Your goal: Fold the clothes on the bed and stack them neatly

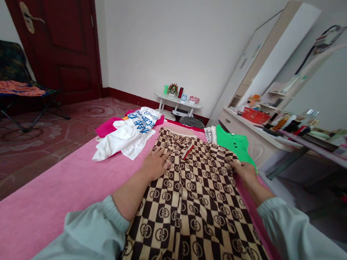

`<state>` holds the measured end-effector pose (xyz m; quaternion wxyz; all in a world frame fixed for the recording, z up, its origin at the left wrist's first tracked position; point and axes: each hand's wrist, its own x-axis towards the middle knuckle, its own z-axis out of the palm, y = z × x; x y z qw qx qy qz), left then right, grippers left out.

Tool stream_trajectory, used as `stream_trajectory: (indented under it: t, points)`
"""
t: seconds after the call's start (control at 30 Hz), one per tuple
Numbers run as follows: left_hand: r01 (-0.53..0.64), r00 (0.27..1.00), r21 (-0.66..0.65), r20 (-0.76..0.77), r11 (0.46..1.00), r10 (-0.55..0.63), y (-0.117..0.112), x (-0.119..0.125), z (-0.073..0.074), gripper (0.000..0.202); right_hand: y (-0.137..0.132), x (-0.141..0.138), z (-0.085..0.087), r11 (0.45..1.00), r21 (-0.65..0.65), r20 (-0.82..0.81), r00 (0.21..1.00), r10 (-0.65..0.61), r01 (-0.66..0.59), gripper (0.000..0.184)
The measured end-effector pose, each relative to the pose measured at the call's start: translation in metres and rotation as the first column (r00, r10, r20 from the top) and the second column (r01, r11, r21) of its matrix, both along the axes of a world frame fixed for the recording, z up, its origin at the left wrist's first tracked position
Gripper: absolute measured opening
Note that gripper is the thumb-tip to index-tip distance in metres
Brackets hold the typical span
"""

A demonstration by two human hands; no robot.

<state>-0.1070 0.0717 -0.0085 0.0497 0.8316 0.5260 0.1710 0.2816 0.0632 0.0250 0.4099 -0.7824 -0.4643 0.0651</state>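
A brown and beige checked garment (193,192) with round printed motifs lies spread lengthwise in front of me. Its exact kind is not clear; a small striped tab (188,151) shows near its far end. My left hand (156,163) rests flat on its left edge, palm down, fingers extended. At the opposite edge, my right hand (245,171) has thumb and fingers closed on the fabric. Just beyond that hand lies a green collared shirt (231,139), partly covered by the checked garment.
A pink bed cover (75,177) lies underneath. White clothing with blue lettering (131,131) is heaped over bright pink cloth (108,127) at far left. A cluttered dressing table (270,134) stands right. A small white shelf (177,100), folding chair (16,86) and door (64,46) are farther off.
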Motion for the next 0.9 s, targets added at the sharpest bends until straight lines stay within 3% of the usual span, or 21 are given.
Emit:
stream_trajectory:
  t: [0.1,0.2,0.33,0.4,0.43,0.5,0.57,0.6,0.67,0.83,0.9]
  points:
    - [-0.012,1.000,0.013,0.000,1.000,0.012,0.000,0.001,-0.001,0.054,0.006,-0.004,0.029,0.998,-0.006,0.171,0.983,-0.067,0.069,0.024]
    - [-0.002,1.000,0.028,-0.001,1.000,0.002,0.000,0.002,0.001,0.051,0.023,-0.028,0.059,0.999,0.034,0.222,0.975,-0.015,0.008,0.024]
    - [0.052,0.997,0.055,0.051,0.997,-0.055,-0.001,0.000,0.006,0.050,0.054,-0.093,0.080,0.992,0.050,0.151,0.983,0.109,-0.118,0.019]
    - [0.060,0.992,0.068,0.106,0.996,-0.067,-0.002,-0.002,0.008,0.051,0.059,-0.134,0.081,0.966,0.039,0.062,0.966,0.251,-0.254,0.026]
    - [0.060,0.988,0.076,0.138,0.995,-0.070,-0.002,-0.003,0.010,0.051,0.056,-0.153,0.081,0.946,0.022,0.007,0.946,0.325,-0.325,0.034]
    - [0.062,0.975,0.095,0.205,0.994,-0.081,-0.002,-0.006,0.011,0.050,0.041,-0.183,0.078,0.814,0.030,-0.238,0.787,0.569,-0.580,0.052]
    - [0.068,0.962,0.106,0.257,0.992,-0.094,-0.001,-0.007,0.012,0.048,0.014,-0.196,0.073,0.701,0.060,-0.353,0.642,0.680,-0.710,0.059]
    - [0.072,0.957,0.109,0.272,0.991,-0.099,0.000,-0.008,0.012,0.048,-0.001,-0.195,0.070,0.666,0.054,-0.361,0.607,0.708,-0.744,0.058]
    - [0.075,0.954,0.108,0.282,0.991,-0.103,0.000,-0.008,0.011,0.049,-0.034,-0.180,0.061,0.636,-0.016,-0.292,0.612,0.735,-0.771,0.050]
    - [0.065,0.957,0.060,0.278,0.996,-0.080,0.000,-0.006,0.011,0.052,-0.116,-0.113,0.037,0.721,-0.330,0.088,0.741,0.666,-0.609,0.038]
    - [0.064,0.957,0.039,0.280,0.997,-0.072,0.000,-0.005,0.011,0.052,-0.145,-0.093,0.031,0.712,-0.483,0.148,0.754,0.640,-0.510,0.034]
